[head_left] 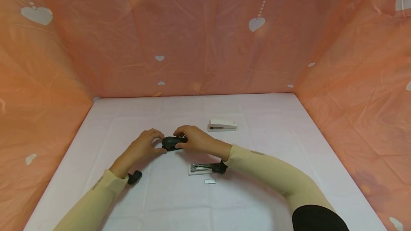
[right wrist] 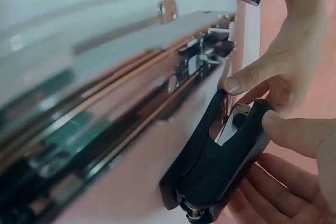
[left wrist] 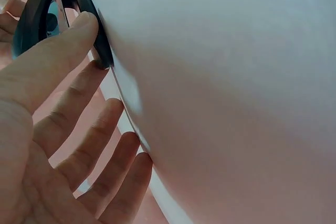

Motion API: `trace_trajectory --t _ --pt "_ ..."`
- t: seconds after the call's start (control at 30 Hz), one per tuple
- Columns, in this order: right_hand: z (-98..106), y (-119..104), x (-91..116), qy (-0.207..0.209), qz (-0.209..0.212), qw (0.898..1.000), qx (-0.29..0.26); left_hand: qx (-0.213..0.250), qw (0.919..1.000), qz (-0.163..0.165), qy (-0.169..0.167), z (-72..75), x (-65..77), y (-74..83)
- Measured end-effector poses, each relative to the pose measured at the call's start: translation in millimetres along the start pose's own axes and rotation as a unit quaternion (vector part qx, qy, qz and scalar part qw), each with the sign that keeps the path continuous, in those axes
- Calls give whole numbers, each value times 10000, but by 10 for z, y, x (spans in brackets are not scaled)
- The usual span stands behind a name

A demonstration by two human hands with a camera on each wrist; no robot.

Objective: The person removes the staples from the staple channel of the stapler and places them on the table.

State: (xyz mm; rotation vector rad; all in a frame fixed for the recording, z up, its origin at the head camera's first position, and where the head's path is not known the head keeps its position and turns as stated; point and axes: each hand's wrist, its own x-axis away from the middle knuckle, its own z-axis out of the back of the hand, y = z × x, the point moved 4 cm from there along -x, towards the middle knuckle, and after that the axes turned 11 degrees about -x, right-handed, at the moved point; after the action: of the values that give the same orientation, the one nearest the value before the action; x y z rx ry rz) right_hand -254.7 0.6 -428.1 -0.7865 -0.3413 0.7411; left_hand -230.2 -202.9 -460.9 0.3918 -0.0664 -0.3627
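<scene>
Between my hands sits a black stapler point(head_left: 171, 142) on the white table, its top arm and base parted at one end in the right wrist view. My left hand point(head_left: 146, 146) is at its left end, thumb and index finger pinching the tip of the base. The other left fingertips point(left wrist: 144, 163) rest at the table surface. My right hand point(head_left: 196, 139) grips the opposite end, thumb on one side and fingers on the other. Nearer me lies an opened stapler point(head_left: 202, 167) with its metal magazine exposed, partly hidden by the right wrist camera.
A white stapler point(head_left: 222, 124) stands closed behind my right hand. A small strip of staples point(head_left: 210, 181) lies in front of the opened stapler. Orange curtains point(head_left: 205, 45) with pale hearts enclose the table point(head_left: 257, 113) at the back and both sides.
</scene>
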Motion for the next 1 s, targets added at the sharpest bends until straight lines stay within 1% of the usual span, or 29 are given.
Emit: trace_trajectory --t 0.17,0.27,0.37,0.47,0.67,0.83,1.0 --pt "-31 60 -67 -93 -151 9996 -219 11 10000 24 6 5 -26 4" --pt "-53 87 -89 -154 -226 9991 -323 -11 10000 69 -49 13 -32 9" --pt "-66 91 -96 -186 -287 9988 -357 -65 9997 189 -124 17 -37 7" --pt "-73 95 -101 -207 -305 9988 -334 -136 9995 224 -176 24 -40 21" --pt "-66 106 -96 -206 -314 9989 -291 -125 9993 254 -233 31 -46 53" --pt "-66 97 -93 -197 -342 9987 -318 -135 9991 301 -267 34 -43 52" --pt "-76 72 -97 -250 -352 9988 -240 -248 9988 290 -295 27 -61 36"
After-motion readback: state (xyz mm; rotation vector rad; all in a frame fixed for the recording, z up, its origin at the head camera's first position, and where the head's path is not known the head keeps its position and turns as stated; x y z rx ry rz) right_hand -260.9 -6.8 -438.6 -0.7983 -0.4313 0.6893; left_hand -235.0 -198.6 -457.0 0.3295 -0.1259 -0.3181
